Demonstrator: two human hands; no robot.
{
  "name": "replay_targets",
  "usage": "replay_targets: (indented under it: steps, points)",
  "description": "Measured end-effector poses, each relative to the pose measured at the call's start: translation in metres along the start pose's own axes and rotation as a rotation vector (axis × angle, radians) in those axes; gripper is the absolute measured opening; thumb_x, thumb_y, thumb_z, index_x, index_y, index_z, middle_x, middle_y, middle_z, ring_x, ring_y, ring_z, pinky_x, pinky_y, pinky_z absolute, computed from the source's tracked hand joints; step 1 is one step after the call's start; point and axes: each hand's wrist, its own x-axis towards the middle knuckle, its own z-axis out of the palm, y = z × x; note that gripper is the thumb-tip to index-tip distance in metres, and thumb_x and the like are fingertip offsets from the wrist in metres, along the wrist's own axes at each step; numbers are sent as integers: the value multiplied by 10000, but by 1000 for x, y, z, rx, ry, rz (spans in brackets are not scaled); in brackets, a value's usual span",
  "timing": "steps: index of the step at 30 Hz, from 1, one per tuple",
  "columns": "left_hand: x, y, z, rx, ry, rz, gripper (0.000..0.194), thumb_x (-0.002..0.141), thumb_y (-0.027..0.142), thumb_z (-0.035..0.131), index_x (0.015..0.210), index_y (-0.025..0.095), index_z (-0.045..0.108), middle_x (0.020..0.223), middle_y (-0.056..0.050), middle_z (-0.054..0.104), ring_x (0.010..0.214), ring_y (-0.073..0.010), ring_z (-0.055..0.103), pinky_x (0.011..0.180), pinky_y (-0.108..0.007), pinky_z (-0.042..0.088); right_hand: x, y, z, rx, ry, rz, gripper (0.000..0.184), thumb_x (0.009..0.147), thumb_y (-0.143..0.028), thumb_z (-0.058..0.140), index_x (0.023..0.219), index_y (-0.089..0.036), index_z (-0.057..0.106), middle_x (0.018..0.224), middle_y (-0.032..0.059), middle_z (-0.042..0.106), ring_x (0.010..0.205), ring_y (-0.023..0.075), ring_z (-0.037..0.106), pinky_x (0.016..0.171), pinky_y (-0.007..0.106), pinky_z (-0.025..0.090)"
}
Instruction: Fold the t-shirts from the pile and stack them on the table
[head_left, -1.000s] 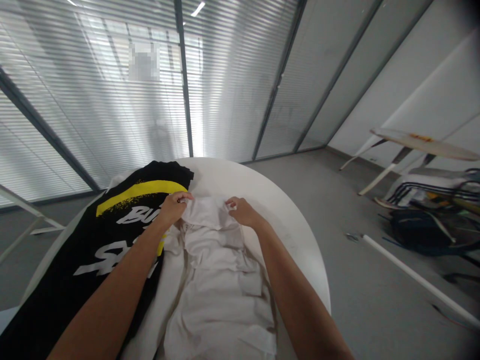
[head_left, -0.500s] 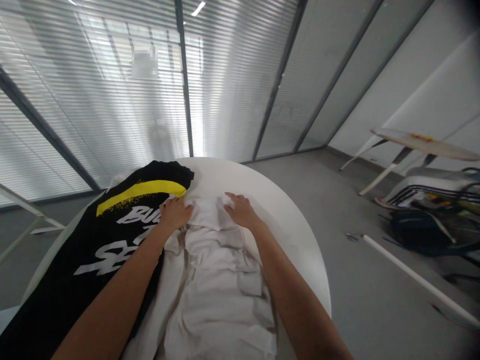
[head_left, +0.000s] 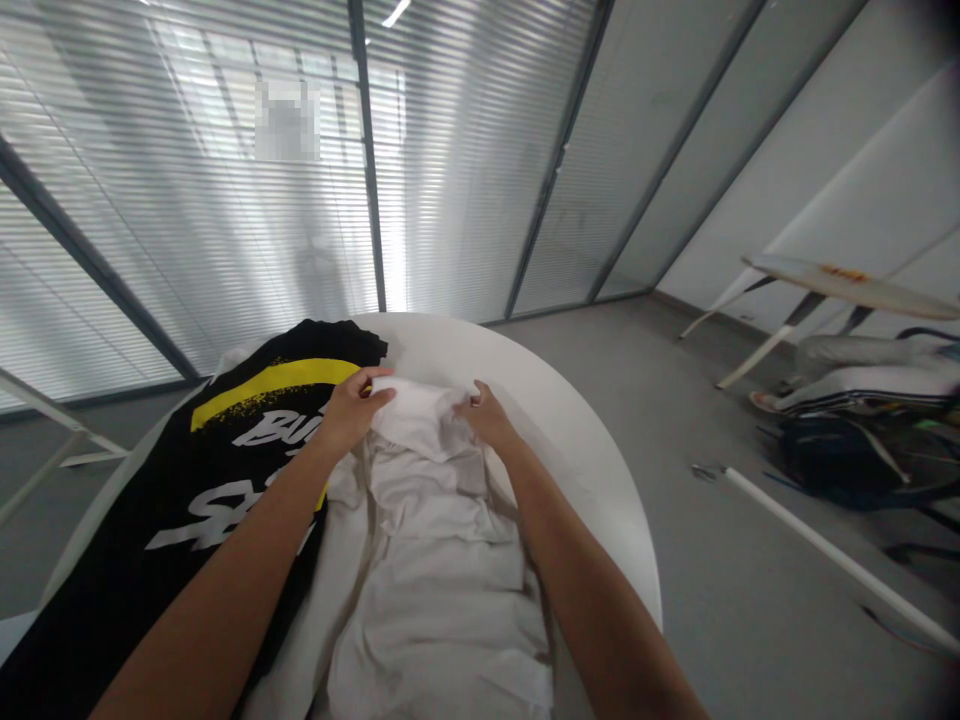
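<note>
A wrinkled white garment (head_left: 442, 580) lies lengthwise before me on a round white table (head_left: 600, 480). Its far edge is lifted a little between my two hands. My left hand (head_left: 351, 415) pinches the left corner of that edge, thumb on top. At the right corner my right hand (head_left: 487, 412) grips the cloth, its index finger sticking outward; part of its grip is hidden. Left of the white garment, partly under my left forearm, is a black garment (head_left: 217, 470) with white lettering and a yellow stripe.
Glass panels with blinds (head_left: 450, 180) stand behind the table. On the right are a second table (head_left: 855, 285), a seated person's legs (head_left: 847, 365), a dark bag (head_left: 840, 460) and a white pole (head_left: 825, 545) near the floor. A white frame (head_left: 67, 445) stands at the left.
Both hands have closed on the white garment's far edge and raised it slightly. My left hand has shifted up and my right hand a little right. The person's legs at right show more.
</note>
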Motion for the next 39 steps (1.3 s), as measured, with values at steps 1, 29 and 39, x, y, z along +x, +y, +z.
replay_targets:
  steps: [1,29,39]
  points:
    - [-1,3,1,-67,-11,-4,457,691,362,736,1111,191,684,882,-11,679,754,-143,594,687,-249,459,2,3,-2,89,-21,33,819,759,-339,667,1482,-174,319,1225,128,644,1049,221,631,869,329,488]
    - [-3,13,2,-560,12,-94,441,707,379,763,1086,243,583,1067,-6,600,910,-197,638,600,-419,644,-27,-32,-57,741,-120,-224,480,752,-523,692,1148,-268,600,1065,15,644,910,195,643,617,333,635]
    - [-6,-10,9,-702,-265,-308,444,634,120,768,1060,169,655,1066,-58,679,940,-169,648,892,-354,547,-30,-33,-57,812,-140,-280,510,792,-537,654,1218,-275,554,1127,35,651,992,219,633,648,331,629]
